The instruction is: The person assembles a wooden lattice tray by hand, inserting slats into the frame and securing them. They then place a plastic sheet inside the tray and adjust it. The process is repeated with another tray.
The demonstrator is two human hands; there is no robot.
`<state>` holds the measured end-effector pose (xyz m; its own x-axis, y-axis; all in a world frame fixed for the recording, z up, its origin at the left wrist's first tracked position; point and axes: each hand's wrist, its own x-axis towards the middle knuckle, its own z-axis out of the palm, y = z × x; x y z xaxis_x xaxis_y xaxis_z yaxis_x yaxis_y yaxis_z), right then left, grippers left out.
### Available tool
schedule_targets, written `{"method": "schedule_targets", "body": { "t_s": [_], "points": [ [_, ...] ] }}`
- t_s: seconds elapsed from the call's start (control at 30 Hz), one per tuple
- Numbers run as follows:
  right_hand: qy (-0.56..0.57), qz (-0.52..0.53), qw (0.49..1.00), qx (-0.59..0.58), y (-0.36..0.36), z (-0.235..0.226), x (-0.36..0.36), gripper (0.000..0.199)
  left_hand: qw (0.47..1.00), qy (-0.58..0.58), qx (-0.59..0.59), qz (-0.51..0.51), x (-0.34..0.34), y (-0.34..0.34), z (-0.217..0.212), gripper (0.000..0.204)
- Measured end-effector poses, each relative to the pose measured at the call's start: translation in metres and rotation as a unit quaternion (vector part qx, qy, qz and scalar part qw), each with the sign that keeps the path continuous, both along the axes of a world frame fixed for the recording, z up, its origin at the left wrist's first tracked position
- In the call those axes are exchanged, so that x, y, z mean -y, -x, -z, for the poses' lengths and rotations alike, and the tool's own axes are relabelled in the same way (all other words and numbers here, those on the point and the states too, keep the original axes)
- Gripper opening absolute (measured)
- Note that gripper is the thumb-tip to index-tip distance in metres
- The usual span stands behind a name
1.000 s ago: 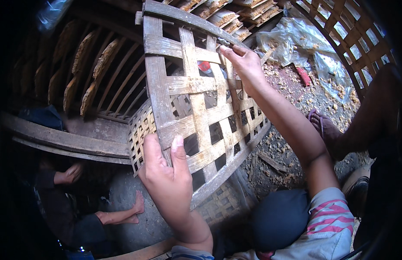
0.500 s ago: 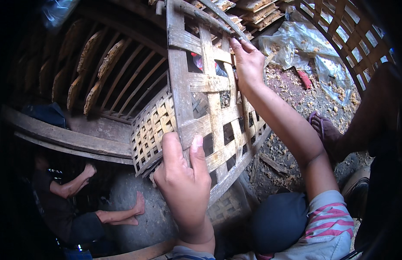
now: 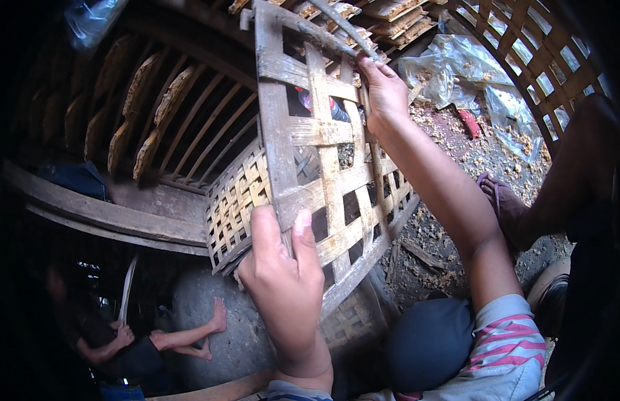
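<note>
A woven bamboo panel [image 3: 323, 194] with wide, open gaps and a weathered frame stands tilted in front of me. My left hand [image 3: 283, 274] is closed round the near lower part of its frame, thumb on one side and fingers on the other. My right hand [image 3: 385, 90] pinches its far upper edge. A thin curved strip [image 3: 340, 25] slants down to those fingertips; whether they hold it too, I cannot tell. Behind the panel, left of my left hand, shows a finer bamboo weave [image 3: 239, 200].
At the left, flat crusted slabs [image 3: 173, 93] lean on a slatted rack behind a wooden beam [image 3: 109, 207]. Plastic sheets [image 3: 443, 70] lie on a crumb-strewn floor at the right, below another woven panel [image 3: 544, 53]. A sandalled foot [image 3: 507, 207] is close by. A person [image 3: 122, 347] sits lower left.
My hands and the panel have hardly moved. The person at lower left has lowered their hands and now holds a long pale strip upright. The curved strip near my right hand has shifted slightly.
</note>
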<state>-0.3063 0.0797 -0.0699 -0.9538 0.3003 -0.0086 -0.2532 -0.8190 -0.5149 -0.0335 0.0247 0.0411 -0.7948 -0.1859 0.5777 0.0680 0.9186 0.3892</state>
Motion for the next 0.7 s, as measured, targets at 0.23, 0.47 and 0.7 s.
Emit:
{"method": "schedule_targets", "body": {
  "t_s": [0.23, 0.47, 0.7],
  "points": [
    [-0.125, -0.102, 0.985, -0.065, -0.02, 0.052, -0.031, 0.02, 0.997, -0.072, 0.012, 0.014, 0.021, 0.015, -0.001, 0.013],
    [-0.847, -0.096, 0.498, 0.159, 0.0, 0.135, -0.092, 0.04, 0.996, -0.071, -0.014, 0.045, 0.026, 0.02, 0.003, 0.013],
    [-0.669, 0.249, 0.685, -0.147, 0.019, 0.087, -0.077, 0.06, 0.997, -0.061, 0.002, 0.037, 0.017, 0.016, 0.001, 0.012]
  ]
}}
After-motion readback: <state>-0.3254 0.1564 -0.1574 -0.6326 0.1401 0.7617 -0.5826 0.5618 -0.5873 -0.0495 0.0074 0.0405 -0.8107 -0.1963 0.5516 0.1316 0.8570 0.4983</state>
